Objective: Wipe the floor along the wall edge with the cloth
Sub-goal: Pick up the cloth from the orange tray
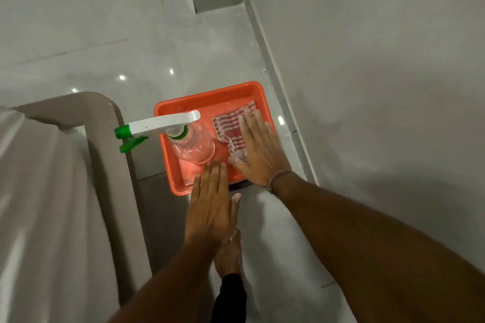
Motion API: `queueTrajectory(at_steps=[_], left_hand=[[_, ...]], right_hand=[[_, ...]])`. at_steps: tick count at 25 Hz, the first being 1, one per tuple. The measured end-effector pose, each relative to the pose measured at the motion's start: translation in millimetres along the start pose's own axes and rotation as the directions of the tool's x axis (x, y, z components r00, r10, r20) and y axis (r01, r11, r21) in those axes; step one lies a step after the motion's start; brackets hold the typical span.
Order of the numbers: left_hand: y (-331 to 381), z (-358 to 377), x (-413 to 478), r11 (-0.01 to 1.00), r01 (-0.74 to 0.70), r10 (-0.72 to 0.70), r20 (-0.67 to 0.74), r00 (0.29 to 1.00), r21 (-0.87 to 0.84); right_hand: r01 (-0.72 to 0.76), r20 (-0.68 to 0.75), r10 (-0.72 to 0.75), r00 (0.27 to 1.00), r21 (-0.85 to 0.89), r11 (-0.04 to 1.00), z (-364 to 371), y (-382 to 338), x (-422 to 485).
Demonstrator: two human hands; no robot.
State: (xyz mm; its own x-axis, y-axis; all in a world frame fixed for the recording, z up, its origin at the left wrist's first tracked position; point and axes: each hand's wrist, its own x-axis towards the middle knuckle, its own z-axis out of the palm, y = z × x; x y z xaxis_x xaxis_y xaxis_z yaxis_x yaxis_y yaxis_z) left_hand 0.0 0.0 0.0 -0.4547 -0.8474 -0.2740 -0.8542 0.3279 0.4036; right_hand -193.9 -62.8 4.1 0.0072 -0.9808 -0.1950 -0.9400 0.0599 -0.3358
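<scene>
A red-and-white striped cloth lies folded in the right half of an orange tray on the glossy floor. My right hand is spread flat over the cloth's near right part, fingers apart, not closed on it. My left hand hovers flat and open over the tray's near edge, holding nothing. The wall edge, a grey skirting strip, runs just right of the tray.
A clear spray bottle with a white and green trigger head stands in the tray's left half. A beige sofa arm borders the left side. My bare foot rests on the tiles below the hands. A wall corner stands far ahead.
</scene>
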Motion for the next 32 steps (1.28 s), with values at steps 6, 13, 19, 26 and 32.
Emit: queueTrajectory(at_steps=[6,13,19,26,32], left_hand=[[-22,26,14,1.0,0.024,-0.023,0.095,0.995,-0.011],[-18,28,23,0.999,0.029,-0.026,0.092,0.995,-0.03],[17,15,18,1.0,0.019,-0.019,0.037,0.999,0.003],[72,28,-51,0.997,0.052,-0.055,0.074,0.996,0.048],[91,119,-144,0.989,0.116,-0.129,0.148,0.981,0.096]], right_hand=[[0.119,0.34,-0.059,0.939,-0.158,0.98,36,16,38],[0.02,0.287,0.015,0.958,-0.118,0.993,34,10,47],[-0.101,0.057,0.093,0.994,0.172,0.98,-27,7,42],[-0.109,-0.09,0.156,0.984,0.389,0.915,-75,-2,-107],[-0.34,0.049,0.374,0.926,0.539,0.771,12,19,-272]])
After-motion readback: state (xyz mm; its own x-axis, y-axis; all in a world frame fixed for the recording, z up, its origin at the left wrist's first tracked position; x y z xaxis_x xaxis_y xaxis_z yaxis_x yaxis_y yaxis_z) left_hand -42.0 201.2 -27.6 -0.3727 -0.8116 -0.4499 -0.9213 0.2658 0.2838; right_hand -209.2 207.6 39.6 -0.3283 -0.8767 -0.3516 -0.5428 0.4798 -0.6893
